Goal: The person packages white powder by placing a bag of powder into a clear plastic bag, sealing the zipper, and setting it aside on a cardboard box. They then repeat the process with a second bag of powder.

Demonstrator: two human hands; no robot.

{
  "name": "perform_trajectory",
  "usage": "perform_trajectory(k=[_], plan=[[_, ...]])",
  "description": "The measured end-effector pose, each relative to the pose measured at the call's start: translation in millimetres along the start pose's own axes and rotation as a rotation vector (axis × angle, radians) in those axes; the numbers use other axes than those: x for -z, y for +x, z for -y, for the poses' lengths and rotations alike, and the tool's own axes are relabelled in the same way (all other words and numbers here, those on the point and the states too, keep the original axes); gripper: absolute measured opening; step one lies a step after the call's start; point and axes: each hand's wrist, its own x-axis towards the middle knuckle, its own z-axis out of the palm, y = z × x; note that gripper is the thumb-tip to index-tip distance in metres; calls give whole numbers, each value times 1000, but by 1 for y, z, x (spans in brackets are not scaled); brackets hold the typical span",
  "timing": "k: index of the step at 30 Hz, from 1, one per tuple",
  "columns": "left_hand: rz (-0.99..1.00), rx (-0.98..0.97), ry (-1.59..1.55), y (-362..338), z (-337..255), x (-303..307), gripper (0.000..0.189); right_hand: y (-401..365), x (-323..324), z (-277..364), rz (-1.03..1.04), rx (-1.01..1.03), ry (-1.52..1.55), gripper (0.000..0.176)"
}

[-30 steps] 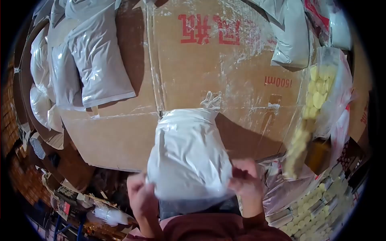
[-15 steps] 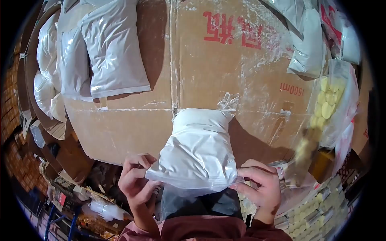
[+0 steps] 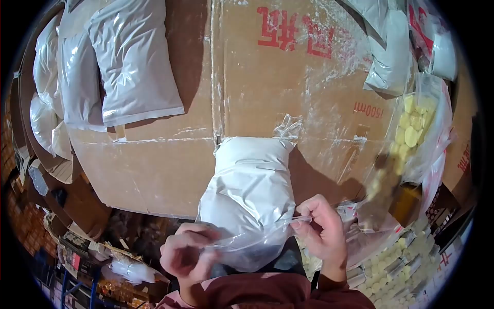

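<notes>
A flat brown cardboard sheet (image 3: 149,175), dusted with white, spreads across the middle of the frame. At lower centre, a plump white-filled clear plastic bag (image 3: 247,185) lies with its far end on the sheet and its loose, see-through mouth hanging past the near edge. A long, full, shiny white plastic bag (image 3: 136,67) lies on the sheet in the upper left. At the right side is a clear plastic bag of pale yellow rounded pieces (image 3: 411,126). Below centre, the bare right hand (image 3: 321,226) pinches the right side of the mouth between thumb and fingers; the bare left hand (image 3: 188,252), slightly blurred, has its fingers closed on the left side. Red printed characters (image 3: 296,33) show at the top, right of centre.
</notes>
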Motion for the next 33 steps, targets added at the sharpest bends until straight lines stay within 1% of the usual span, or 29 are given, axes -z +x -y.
perform_trajectory(k=[1,3,5,7,9,10,13,14,17,18,19,21,23,25,26,27,28,29,30,31,33], plan=[[-39,149,45,0,-10,-2,37,0,-4,-1,-41,2,9,19],[303,14,356,11,-13,19,31,-5,-12,-4,-131,5,22,19],[325,108,558,13,-34,14,22,-8,-19,-4,-203,18,-27,20],[292,132,627,11,-44,7,20,-10,-26,-2,-263,27,-80,21],[32,262,517,-6,-39,-6,23,-12,-33,0,-314,32,-139,22],[60,227,517,-8,-36,-1,16,-13,-34,2,-305,6,-149,22],[-34,308,420,-16,-31,3,14,-16,-42,7,-296,-72,-158,22],[-48,224,470,-14,-28,1,12,-19,-46,5,-307,-98,-150,22],[-133,271,481,-13,-23,-1,11,-25,-52,10,-331,-172,-119,22],[-112,229,477,-15,-16,2,9,-25,-53,11,-330,-203,-97,21],[-120,317,367,-16,-13,2,9,-26,-53,11,-329,-235,-74,21],[-131,491,147,-18,-9,3,14,-24,-50,2,-332,-247,73,21],[-141,458,-74,-7,9,-4,22,-21,-51,-17,-330,-251,272,20],[-78,487,-391,-5,40,3,29,-18,-54,-42,-317,-253,517,18],[-91,495,-504,-7,56,2,33,-18,-52,-48,-238,-300,645,12],[-104,502,-617,-6,66,0,37,-17,-55,-48,-254,-311,744,13],[-112,511,-599,-4,69,-6,48,-13,-61,-48,-267,-319,844,15],[-136,512,-586,-4,71,-8,50,-9,-65,-49,-279,-327,946,19],[-162,515,-572,-5,74,-10,52,-14,-63,-61,-244,-299,969,30],[-189,524,-555,-9,75,-9,54,-14,-64,-65,-230,-269,1011,32],[-181,613,-466,-13,72,-7,60,-14,-67,-69,-204,-207,1097,37]])
